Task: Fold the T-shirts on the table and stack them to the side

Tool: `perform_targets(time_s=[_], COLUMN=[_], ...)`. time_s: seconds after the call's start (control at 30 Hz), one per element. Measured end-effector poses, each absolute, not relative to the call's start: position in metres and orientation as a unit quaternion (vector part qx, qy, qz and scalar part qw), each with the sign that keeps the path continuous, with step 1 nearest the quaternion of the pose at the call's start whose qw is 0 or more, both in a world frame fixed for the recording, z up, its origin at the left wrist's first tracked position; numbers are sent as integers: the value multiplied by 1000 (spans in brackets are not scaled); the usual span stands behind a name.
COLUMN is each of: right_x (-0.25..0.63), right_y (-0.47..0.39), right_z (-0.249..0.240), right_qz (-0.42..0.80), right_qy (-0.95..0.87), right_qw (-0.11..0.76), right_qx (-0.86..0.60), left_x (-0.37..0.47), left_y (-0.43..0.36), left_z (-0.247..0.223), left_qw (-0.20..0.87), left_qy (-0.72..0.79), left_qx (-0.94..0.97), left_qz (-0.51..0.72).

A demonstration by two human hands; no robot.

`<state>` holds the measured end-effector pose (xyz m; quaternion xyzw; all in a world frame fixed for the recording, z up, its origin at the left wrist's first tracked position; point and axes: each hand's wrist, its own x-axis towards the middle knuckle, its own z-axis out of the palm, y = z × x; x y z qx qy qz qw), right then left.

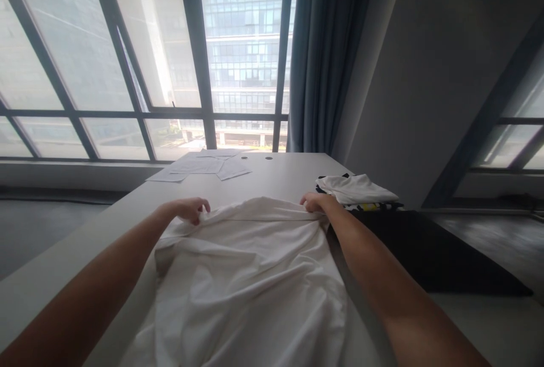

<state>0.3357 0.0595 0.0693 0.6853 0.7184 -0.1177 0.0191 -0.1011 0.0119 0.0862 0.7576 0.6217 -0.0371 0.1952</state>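
On the table (289, 179), a wrinkled white garment (255, 276) lies spread over the near middle, its far edge gathered between the two hands. At the table's left side the left hand (187, 209) has its fingers curled in on that edge's left end, and toward the table's right side the right hand (313, 201) pinches the other end, fingers nearly closed. Loose papers (199, 166) sit at the table's far left corner, folded clothes (357, 190) and a flat black item (429, 254) along its right edge.
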Motion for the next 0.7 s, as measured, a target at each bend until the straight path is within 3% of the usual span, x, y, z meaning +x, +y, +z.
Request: perform_targets(time_s=[0.17, 0.4, 0.5, 0.6, 0.7], right_x=[352, 386, 384, 370, 352], right_y=[56, 59, 67, 80, 91], right_z=[110, 161, 173, 169, 150], right_qz=[-198, -298, -214, -11, 130], right_qy=[731, 699, 711, 692, 662], right_qw=[82, 96, 53, -78, -175], right_qx=[647, 643, 667, 718, 717], left_x=[-116, -133, -127, -109, -85], left_y=[8, 27, 49, 72, 87], left_z=[100, 138, 155, 163, 151], left_qw=[148, 241, 137, -5, -40], left_qy=[652, 688, 719, 733, 728], left_qx=[740, 678, 682, 664, 653], left_qz=[-72, -91, 8, 149, 204])
